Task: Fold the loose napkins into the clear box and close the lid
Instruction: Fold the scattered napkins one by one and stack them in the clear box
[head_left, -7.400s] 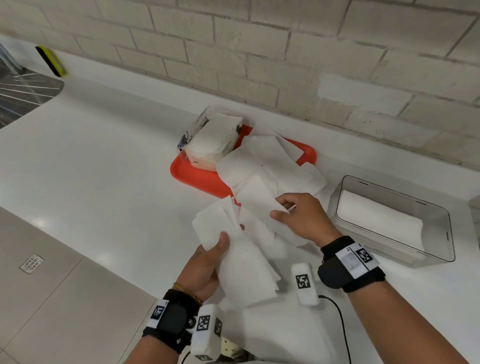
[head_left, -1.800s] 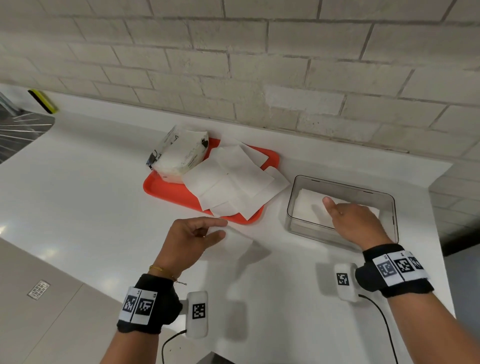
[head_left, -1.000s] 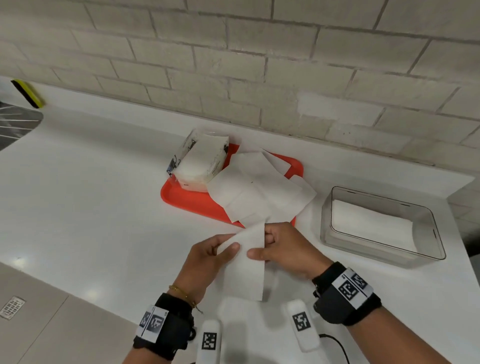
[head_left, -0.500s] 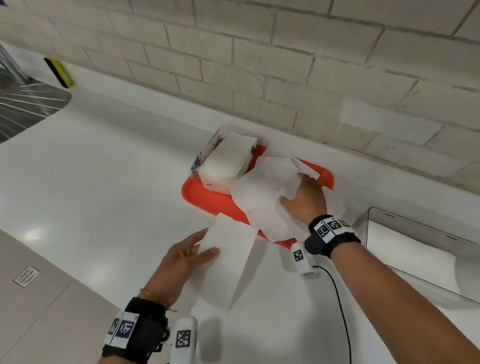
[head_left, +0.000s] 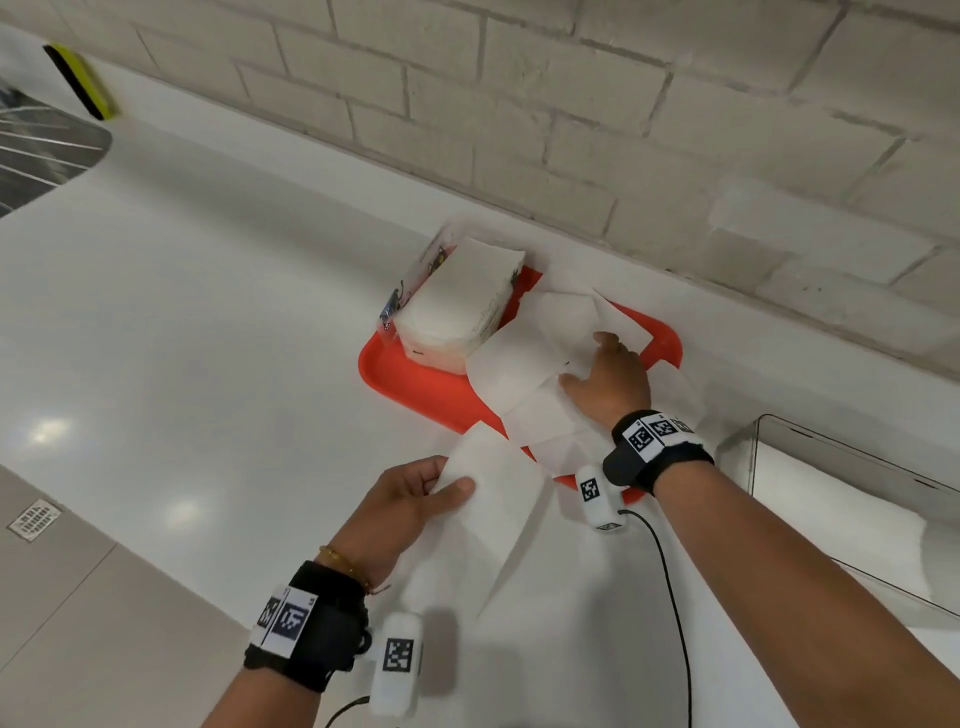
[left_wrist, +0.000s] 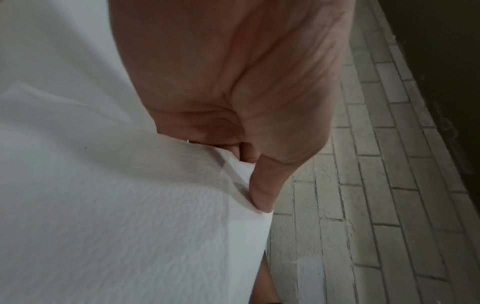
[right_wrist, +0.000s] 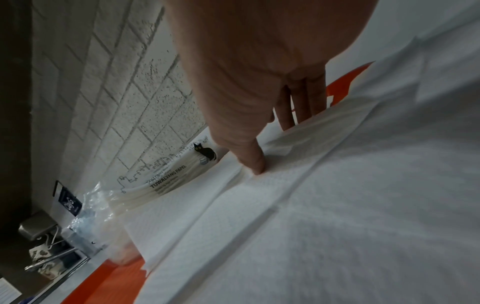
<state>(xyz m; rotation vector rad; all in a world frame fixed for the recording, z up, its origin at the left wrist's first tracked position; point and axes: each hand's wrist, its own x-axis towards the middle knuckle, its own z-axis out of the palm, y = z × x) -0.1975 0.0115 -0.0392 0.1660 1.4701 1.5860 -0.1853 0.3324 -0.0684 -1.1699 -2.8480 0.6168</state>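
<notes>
Your right hand (head_left: 610, 382) has slid deeper onto the loose napkins (head_left: 540, 374) on the orange tray (head_left: 415, 384), fingers spread flat on embossed paper, while your left hand (head_left: 400, 512) still pinches a folded napkin (head_left: 488, 499) beside the clear box (head_left: 769, 441)

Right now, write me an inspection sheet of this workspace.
Surface: glossy white countertop, bare at left.
Job's things: loose white paper napkins overlapping on the orange plastic tray; folded napkin in hand; clear plastic box open, napkins inside; lid not seen.
Clutter: opened plastic-wrapped napkin pack on the tray.
Grippers: left hand pinches the folded napkin; right hand rests on the tray napkins.
Cables: black wrist-camera cable over the counter.
Surroundings: pale brick wall, metal rack far left.
</notes>
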